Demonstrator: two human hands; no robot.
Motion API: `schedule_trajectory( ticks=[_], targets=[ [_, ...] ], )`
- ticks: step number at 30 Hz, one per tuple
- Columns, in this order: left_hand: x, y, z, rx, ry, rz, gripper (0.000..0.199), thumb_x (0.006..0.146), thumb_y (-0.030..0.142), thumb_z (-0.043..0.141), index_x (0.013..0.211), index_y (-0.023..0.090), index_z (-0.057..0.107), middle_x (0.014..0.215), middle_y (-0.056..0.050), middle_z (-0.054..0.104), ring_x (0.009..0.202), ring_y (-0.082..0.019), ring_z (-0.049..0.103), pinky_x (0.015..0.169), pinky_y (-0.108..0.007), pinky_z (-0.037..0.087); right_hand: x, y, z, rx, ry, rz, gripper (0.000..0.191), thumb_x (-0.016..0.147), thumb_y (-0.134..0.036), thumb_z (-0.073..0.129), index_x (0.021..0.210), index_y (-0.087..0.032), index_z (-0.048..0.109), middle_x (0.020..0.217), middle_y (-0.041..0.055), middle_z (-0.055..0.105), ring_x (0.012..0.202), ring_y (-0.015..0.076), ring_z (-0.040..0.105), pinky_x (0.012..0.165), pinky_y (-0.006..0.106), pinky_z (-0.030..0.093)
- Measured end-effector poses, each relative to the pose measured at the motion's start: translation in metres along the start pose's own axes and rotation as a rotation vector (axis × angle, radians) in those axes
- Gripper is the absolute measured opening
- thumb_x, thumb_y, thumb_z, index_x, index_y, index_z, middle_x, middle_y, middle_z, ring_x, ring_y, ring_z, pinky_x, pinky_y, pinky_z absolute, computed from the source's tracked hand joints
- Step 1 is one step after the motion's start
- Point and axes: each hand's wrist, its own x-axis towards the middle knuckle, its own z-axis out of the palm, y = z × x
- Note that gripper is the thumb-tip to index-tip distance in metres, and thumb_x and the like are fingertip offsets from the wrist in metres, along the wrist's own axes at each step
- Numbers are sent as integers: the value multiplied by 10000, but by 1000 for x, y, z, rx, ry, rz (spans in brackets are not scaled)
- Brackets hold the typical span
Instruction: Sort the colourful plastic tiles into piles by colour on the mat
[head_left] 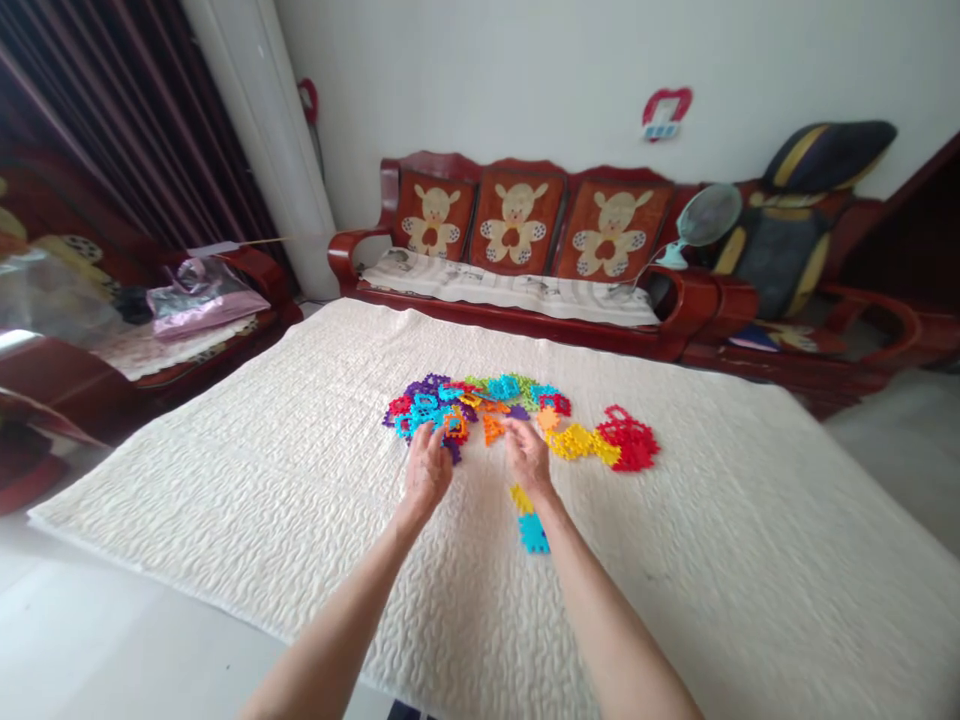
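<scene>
Several colourful toothed plastic pieces lie in a heap on the white quilted cover [300, 470]. My left hand [429, 466] is at the near left side of the heap, its fingers bent beside blue pieces [426, 420] and an orange square frame [456, 424]. My right hand [527, 452] has its fingers pinched together next to an orange triangle [492, 430]; what they hold is too small to make out. Yellow pieces [576, 441] and red pieces [630, 442] stretch to the right. Nearer, by my right forearm, lie a yellow piece [521, 498] and a blue square [533, 534].
Behind the covered table stands a red wooden sofa [487, 312] with bear cushions [517, 222]. A small fan [709, 215] is at its right end. On the left, a wooden chair holds a shiny pink bag [202, 300].
</scene>
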Motion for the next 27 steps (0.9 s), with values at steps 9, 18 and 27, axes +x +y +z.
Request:
schedule_trajectory(
  ticks=[9,18,27],
  targets=[
    [-77,115,51,-27,-583,401,788,780,713,610,1428,280,495,1555,-143,408,1455,-445,296,1100,-694,362,-57,100,-79,-84,420,186,368,750,-451,489,870,-179,705,903,126,769,843,266,694,867,408,532],
    [-66,105,54,48,-566,414,424,898,424,593,1291,265,605,1469,-96,498,1424,-349,356,1125,-582,391,-62,102,-78,-128,435,122,335,779,-419,467,827,-194,710,822,84,769,764,224,687,753,329,543],
    [-33,29,37,115,-132,54,475,889,156,466,1355,196,544,1479,-170,473,1369,-300,460,1091,-504,468,-63,101,-76,-188,422,67,289,769,-370,464,790,-202,698,797,78,763,740,219,683,755,329,545]
  ],
)
